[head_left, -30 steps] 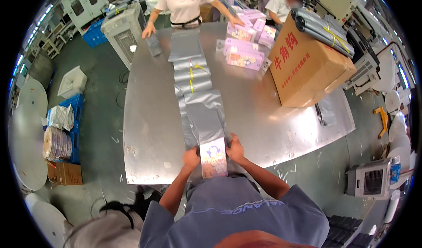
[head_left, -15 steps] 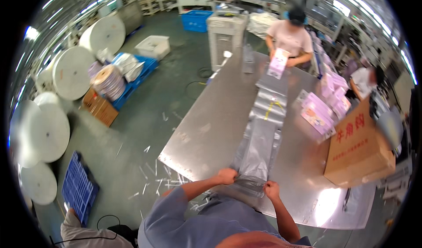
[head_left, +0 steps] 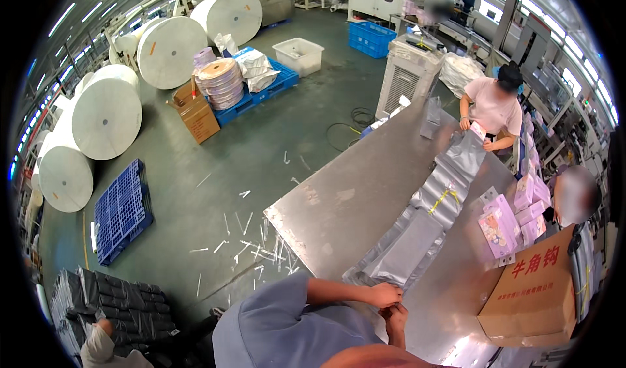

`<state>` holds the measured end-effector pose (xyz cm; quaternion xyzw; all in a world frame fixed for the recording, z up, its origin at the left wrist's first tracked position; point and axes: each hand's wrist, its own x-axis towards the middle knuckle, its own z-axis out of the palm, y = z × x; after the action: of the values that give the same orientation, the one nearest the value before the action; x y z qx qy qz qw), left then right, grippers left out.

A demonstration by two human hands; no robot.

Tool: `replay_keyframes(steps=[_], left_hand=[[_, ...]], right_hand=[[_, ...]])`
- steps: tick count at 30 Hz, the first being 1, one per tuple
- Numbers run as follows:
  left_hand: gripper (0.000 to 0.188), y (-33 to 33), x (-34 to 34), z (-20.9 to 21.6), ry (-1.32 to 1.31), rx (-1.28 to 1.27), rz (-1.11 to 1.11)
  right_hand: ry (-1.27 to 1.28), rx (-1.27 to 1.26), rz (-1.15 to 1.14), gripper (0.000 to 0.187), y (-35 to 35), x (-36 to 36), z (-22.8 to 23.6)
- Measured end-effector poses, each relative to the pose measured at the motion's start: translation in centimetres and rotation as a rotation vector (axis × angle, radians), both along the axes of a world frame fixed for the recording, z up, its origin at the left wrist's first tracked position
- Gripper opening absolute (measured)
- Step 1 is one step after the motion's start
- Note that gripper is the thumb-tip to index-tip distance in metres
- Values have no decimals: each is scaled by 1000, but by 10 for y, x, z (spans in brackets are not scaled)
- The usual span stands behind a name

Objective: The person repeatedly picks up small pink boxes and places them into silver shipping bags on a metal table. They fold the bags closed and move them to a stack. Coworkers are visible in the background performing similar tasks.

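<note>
My left hand point(head_left: 386, 295) and my right hand point(head_left: 394, 317) are close together at the near end of a long row of overlapping grey plastic bags point(head_left: 407, 244). Both have their fingers closed; what lies between them is too small to make out. The left hand is at the bags' near right corner. The bags run diagonally over a metal table point(head_left: 326, 205), with a yellow strap point(head_left: 443, 201) lying across them. At the far end, a co-worker point(head_left: 495, 104) holds a pink and white package point(head_left: 478, 130) over the bags.
Pink packages point(head_left: 499, 228) are heaped on the table's right side, behind a large cardboard box point(head_left: 531, 290). White scraps point(head_left: 261, 254) litter the floor at the left. Beyond are a blue pallet point(head_left: 122, 211) and big white rolls point(head_left: 106, 120). Black bundles point(head_left: 117, 303) are stacked at lower left.
My hands have come together from opposite corners of the bags' near end. The view has turned left. The co-worker's package has moved lower against the bags.
</note>
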<state>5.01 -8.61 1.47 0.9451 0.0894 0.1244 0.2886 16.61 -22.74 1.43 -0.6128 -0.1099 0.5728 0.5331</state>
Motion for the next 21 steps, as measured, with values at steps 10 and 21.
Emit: replay_keyframes(steps=[10,21], left_hand=[[18,1,-32,29,-9,251,-122],[45,92,-229,41,510,435,-118]], right_hand=[[129,75,-54,22,2,8,22],[-1743,297,780,62,-6,24,30]])
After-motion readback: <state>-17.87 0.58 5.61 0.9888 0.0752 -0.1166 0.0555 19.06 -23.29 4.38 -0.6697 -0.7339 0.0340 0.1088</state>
